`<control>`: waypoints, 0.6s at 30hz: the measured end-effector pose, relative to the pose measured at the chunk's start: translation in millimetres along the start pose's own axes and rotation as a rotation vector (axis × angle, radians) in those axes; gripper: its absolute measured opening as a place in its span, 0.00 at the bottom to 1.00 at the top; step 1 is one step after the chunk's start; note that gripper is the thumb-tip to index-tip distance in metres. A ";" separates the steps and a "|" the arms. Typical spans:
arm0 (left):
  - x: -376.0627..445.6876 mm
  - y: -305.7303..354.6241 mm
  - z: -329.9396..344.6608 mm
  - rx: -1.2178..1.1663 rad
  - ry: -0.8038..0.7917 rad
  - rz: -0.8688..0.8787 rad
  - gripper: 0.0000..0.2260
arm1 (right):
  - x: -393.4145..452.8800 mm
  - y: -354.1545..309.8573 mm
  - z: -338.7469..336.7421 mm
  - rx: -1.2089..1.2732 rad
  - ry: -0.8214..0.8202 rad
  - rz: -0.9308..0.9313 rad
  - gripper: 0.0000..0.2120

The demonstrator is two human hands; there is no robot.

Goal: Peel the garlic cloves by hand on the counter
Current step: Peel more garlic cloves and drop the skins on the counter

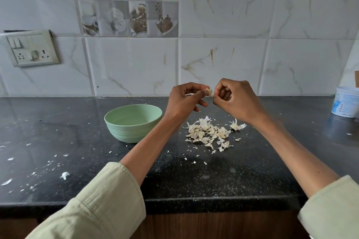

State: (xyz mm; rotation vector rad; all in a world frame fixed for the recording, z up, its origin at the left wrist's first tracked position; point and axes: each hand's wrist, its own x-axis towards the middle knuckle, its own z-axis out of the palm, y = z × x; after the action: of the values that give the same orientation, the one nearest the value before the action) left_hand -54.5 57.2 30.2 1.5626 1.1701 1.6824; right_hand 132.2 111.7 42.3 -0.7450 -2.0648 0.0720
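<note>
Scanning from the left: a wall socket (pixel 32 48) sits above the counter (pixel 58 126), which is flecked with bits of skin. Next, the green bowl (pixel 133 122) stands just beside my left forearm; I can't see anything in it from here.

Now the action. My left hand (pixel 185 101) is raised above the counter, fingers curled, thumb and forefinger pinching the clove (pixel 209 92). The clove hangs in the air between both hands, well above the peel pile (pixel 208 133). My right hand (pixel 236 101) meets it from the other side, fingers curled in, fingertips nipping at the clove's edge, at the skin, I'd judge, though the contact is too small to be sure.

I expect the clove to be light and firm but slick once bare, so I'd hold it by its ends with the left and keep pressure modest. The skin should be papery and brittle, tearing in flakes; best caught at a loose edge near the tip and pulled along the length.

Far right, a white tub (pixel 345 102) stands by the wall.
</note>
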 end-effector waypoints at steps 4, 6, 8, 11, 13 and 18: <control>1.9 -0.7 -0.4 -0.027 -0.038 -0.053 0.07 | 0.5 1.2 -2.7 0.012 0.026 0.028 0.06; 1.8 1.1 -0.6 -0.054 -0.041 -0.091 0.08 | 1.1 1.8 -3.4 0.020 0.012 0.035 0.06; 1.0 4.9 -1.7 -0.056 -0.020 -0.097 0.08 | 1.3 3.9 -3.9 -0.001 -0.057 0.052 0.06; 0.4 11.3 -5.4 0.246 0.090 0.092 0.07 | 0.8 9.3 -4.3 -0.109 -0.217 0.100 0.11; 1.0 15.7 -10.6 0.576 0.183 0.264 0.06 | -0.1 11.8 -4.1 -0.130 -0.277 0.121 0.14; 0.6 31.0 -28.4 0.921 0.386 0.304 0.10 | -3.5 17.5 -0.3 -0.122 -0.423 0.110 0.10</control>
State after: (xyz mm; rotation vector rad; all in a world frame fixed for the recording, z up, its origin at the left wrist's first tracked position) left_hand -77.4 37.0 59.2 2.0577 2.2210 1.7882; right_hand 142.2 124.1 34.2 -0.9846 -2.4428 0.1799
